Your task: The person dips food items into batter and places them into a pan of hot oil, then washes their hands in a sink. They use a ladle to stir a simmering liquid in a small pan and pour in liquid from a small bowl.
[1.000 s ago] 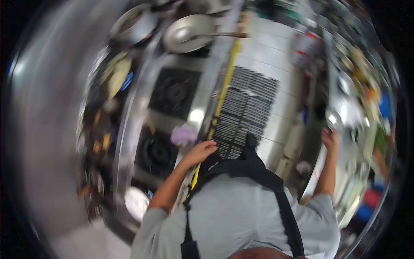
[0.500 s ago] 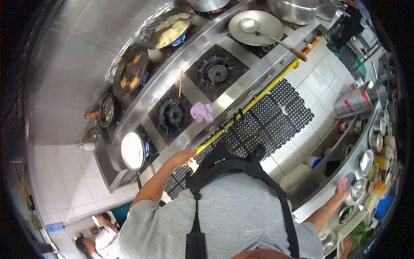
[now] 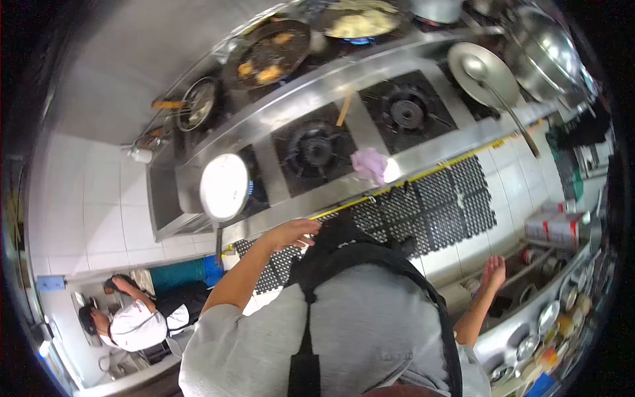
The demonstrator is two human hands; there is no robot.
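The left hand (image 3: 291, 233) is open and empty, fingers stretched over the stove's steel front rail (image 3: 423, 155), near the white frying pan (image 3: 225, 186) on its lit burner. The right hand (image 3: 493, 271) hangs open and empty beside the prep counter (image 3: 493, 337). It reads as a reach between stations. Taking the pan would mean closing on its handle.

No lettering can be read; the print on the red-and-white carton (image 3: 554, 228) is blurred
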